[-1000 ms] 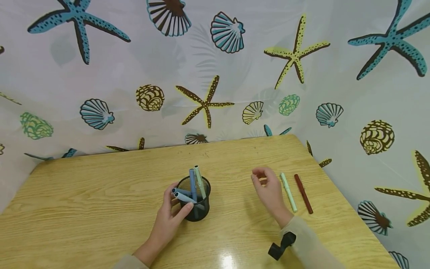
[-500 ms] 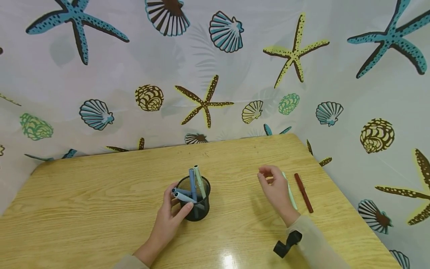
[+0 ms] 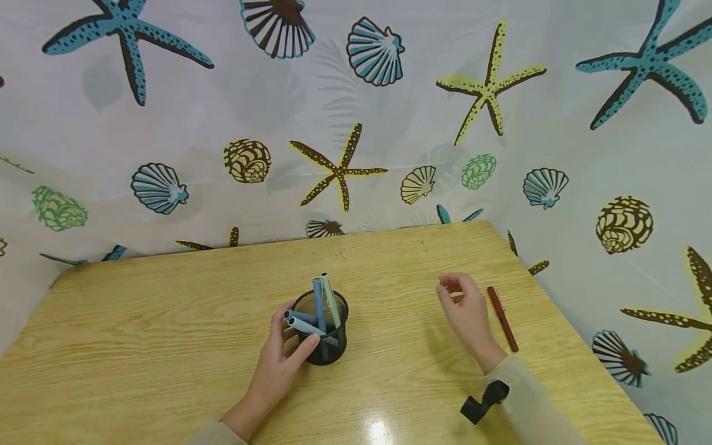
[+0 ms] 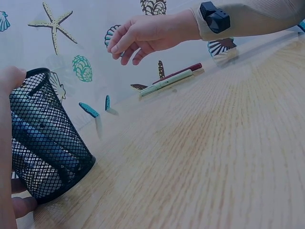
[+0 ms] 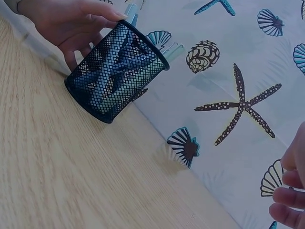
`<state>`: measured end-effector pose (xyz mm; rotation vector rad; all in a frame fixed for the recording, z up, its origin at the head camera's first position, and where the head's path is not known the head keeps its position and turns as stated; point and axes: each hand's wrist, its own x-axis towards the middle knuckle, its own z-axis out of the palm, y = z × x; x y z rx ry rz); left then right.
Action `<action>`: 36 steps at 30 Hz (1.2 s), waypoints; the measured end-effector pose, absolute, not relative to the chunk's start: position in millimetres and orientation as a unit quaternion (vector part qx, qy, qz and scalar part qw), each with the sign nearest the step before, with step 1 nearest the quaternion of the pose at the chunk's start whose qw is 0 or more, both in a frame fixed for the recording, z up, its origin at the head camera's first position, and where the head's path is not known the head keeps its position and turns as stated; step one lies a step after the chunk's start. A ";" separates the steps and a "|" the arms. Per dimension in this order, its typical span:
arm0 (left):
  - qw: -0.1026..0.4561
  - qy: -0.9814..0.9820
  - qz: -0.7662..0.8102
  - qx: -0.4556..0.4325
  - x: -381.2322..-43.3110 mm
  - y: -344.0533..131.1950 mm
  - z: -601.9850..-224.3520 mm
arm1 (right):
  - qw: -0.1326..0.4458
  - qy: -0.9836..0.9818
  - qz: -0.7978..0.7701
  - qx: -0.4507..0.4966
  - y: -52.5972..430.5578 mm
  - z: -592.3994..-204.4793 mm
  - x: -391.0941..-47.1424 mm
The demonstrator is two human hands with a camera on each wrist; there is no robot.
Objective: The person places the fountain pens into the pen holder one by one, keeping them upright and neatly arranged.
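My left hand (image 3: pixel 278 358) grips the side of a black mesh pen cup (image 3: pixel 328 353), thumb near the rim and fingers around the far side. Inside lean several pens: a blue pen (image 3: pixel 318 304), a pale green pen (image 3: pixel 330 301) and light blue ones at the left. To the right, my right hand (image 3: pixel 468 314) hovers over the table with fingers loosely bent, holding nothing. A dark red pen (image 3: pixel 503 319) lies just beyond it. Beside that pen, a light green pen (image 4: pixel 167 83) shows in the left wrist view; in the head view the right hand hides it.
The wooden table (image 3: pixel 167 334) ends at a white cloth (image 3: pixel 211 111) printed with shells and starfish, which hangs behind it and along the right. A black wrist device (image 3: pixel 485 400) sits on the right sleeve.
My right hand has shifted to the right, away from the cup, and now covers the light green pen in the head view. The left hand and cup stay put.
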<state>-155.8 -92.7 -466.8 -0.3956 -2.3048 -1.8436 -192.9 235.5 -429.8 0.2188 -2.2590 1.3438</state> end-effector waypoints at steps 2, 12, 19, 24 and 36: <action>0.081 -0.772 -0.617 -0.131 -155.1 -92.6 -465.9 | 0.247 -0.831 0.493 0.076 237.4 -430.0 -192.6; 0.078 -0.771 -0.618 -0.130 -155.3 -93.2 -466.3 | 0.223 -0.851 0.473 0.051 248.2 -429.4 -190.2; 0.080 -0.772 -0.617 -0.129 -153.9 -92.5 -463.9 | 0.212 -0.862 0.460 0.034 252.9 -429.4 -189.8; 0.077 -0.772 -0.618 -0.129 -153.6 -92.2 -463.5 | 0.208 -0.871 0.445 0.018 255.3 -429.3 -189.6; 0.080 -0.775 -0.613 -0.131 -154.9 -93.5 -466.4 | 0.164 -0.896 0.412 0.004 265.1 -434.2 -190.7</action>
